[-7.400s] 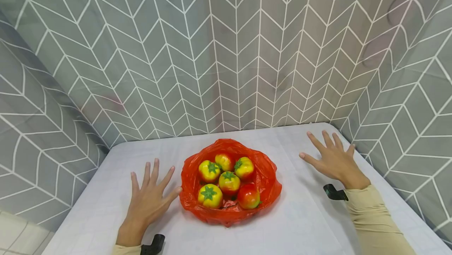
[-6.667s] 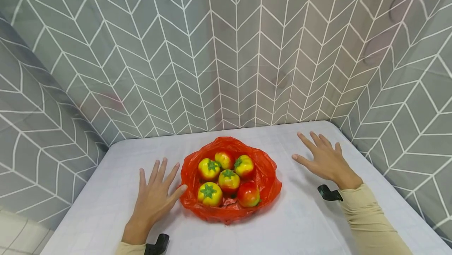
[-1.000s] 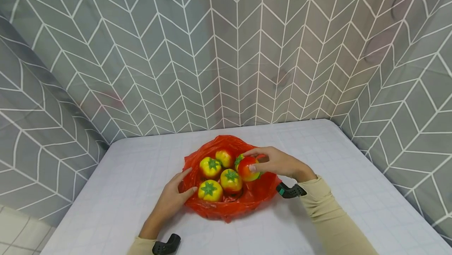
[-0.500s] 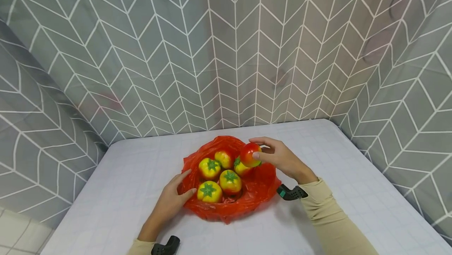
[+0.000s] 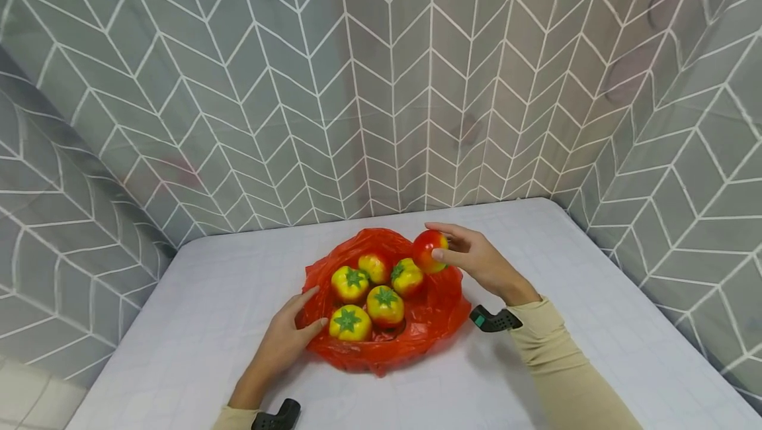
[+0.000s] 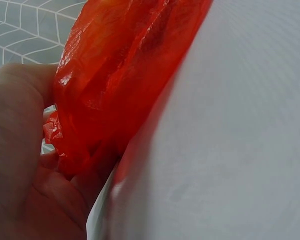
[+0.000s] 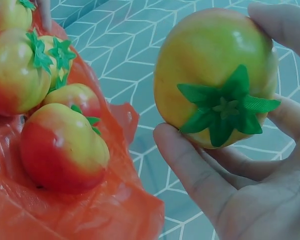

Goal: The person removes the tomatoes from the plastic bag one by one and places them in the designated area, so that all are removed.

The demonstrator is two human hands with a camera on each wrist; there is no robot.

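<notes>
Got grey patterned curtain [image 5: 369,86] behind, white-covered worktop [image 5: 232,278] in front. Resting on worktop: open red plastic bag [image 5: 439,325]. Left grip [image 5: 288,336]: relaxed, thumb and fingers spread, touching bag's left edge. Right grip [image 5: 481,263]: closed round one tomato [image 5: 426,252], above bag's far right rim. Inside bag: five more tomatoes [image 5: 385,311]. Likely step: moving one tomato clear of bag. Carry steadily, stay well above rim to avoid snagging film. Steady bag lightly on left, no tugging. Hold firm without squeezing; looks smooth, may slip. Per right wrist view, find held tomato between thumb and fingers, out ahead of palm, green leaf [image 7: 224,106] facing camera.
</notes>
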